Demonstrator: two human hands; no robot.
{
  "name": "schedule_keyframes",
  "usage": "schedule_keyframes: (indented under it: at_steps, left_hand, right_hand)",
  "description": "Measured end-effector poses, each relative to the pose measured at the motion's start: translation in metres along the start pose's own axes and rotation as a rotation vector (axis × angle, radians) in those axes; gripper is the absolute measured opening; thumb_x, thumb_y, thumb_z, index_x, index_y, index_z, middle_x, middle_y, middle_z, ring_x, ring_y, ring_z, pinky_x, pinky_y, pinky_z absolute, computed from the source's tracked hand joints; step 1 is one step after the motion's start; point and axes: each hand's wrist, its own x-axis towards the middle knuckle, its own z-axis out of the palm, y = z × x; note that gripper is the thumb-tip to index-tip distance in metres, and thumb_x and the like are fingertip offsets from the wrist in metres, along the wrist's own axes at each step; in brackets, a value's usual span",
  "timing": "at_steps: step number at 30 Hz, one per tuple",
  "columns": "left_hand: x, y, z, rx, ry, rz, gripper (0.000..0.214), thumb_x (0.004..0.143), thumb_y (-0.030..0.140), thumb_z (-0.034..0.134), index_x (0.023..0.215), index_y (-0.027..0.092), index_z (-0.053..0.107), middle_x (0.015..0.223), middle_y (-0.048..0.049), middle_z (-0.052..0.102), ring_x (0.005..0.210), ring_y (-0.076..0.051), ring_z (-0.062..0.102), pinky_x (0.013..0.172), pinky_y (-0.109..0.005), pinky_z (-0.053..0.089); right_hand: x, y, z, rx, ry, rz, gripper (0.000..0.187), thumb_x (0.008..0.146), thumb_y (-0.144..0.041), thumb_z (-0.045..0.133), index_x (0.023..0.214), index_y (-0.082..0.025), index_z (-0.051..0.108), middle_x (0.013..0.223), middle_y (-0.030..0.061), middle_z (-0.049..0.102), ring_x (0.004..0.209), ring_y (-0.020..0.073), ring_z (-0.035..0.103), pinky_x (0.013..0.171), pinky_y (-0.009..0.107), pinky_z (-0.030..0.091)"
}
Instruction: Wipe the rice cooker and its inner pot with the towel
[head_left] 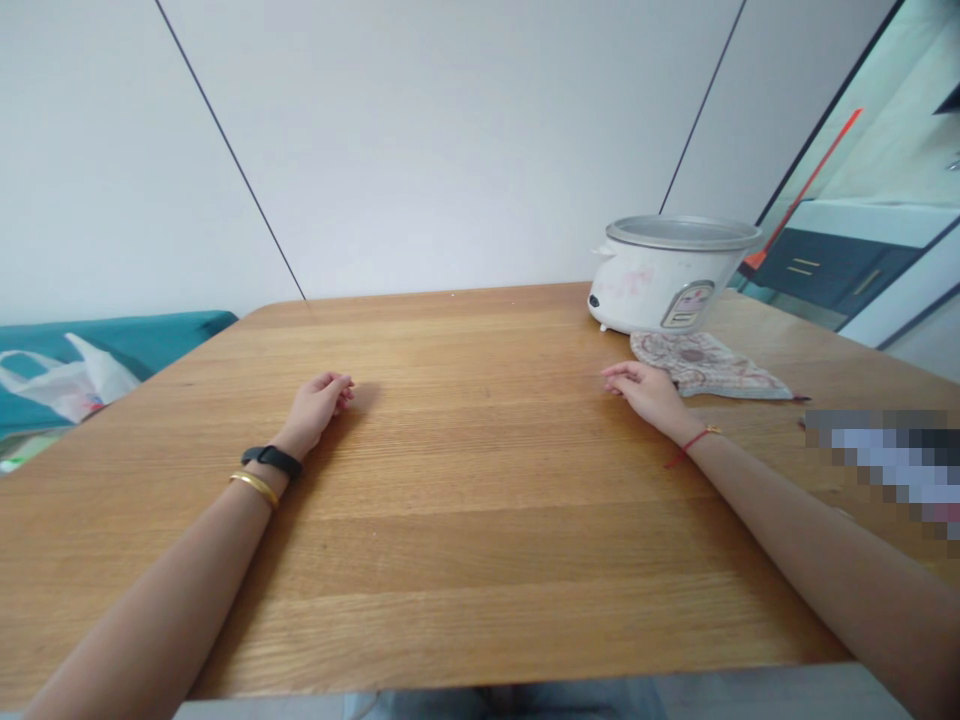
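My left hand (316, 407) rests palm down on the wooden table (465, 520), fingers loosely curled, holding nothing; a black band and a gold bangle sit on that wrist. My right hand (646, 392) also lies on the table with fingers stretched out and relaxed, empty, a red string on its wrist. It lies just left of a patterned cloth pad (705, 365). Behind the pad stands a white rice cooker (667, 275) with a metal lid.
A plain white wall runs behind the table. A teal surface with a plastic bag (67, 385) lies at the left. At the right, a blurred patch covers something on the table, and a glass door shows a dark cabinet beyond.
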Motion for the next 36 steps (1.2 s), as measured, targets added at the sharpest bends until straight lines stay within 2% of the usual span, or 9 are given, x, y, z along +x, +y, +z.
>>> schedule_keyframes:
  at_steps: [17, 36]
  left_hand:
    - [-0.0011, 0.0015, 0.0004, 0.016, -0.003, -0.001, 0.028, 0.067, 0.045, 0.067, 0.071, 0.019, 0.060, 0.063, -0.0007, 0.059, 0.052, -0.012, 0.050, 0.048, -0.023, 0.035]
    - [-0.0007, 0.0000, 0.0005, 0.004, -0.003, 0.002, 0.024, 0.070, 0.041, 0.068, 0.070, 0.018, 0.061, 0.063, -0.0005, 0.060, 0.052, -0.011, 0.050, 0.047, -0.021, 0.035]
  right_hand:
    - [0.0019, 0.0053, 0.0005, -0.034, -0.004, -0.033, 0.020, 0.077, -0.019, 0.056, 0.089, -0.017, 0.073, 0.075, 0.0033, 0.073, 0.069, 0.0162, 0.066, 0.069, 0.029, 0.050]
    - [0.0009, 0.0038, 0.0003, -0.040, -0.020, -0.007, 0.022, 0.078, -0.016, 0.055, 0.092, -0.017, 0.072, 0.079, 0.0038, 0.073, 0.073, 0.0174, 0.068, 0.076, 0.031, 0.050]
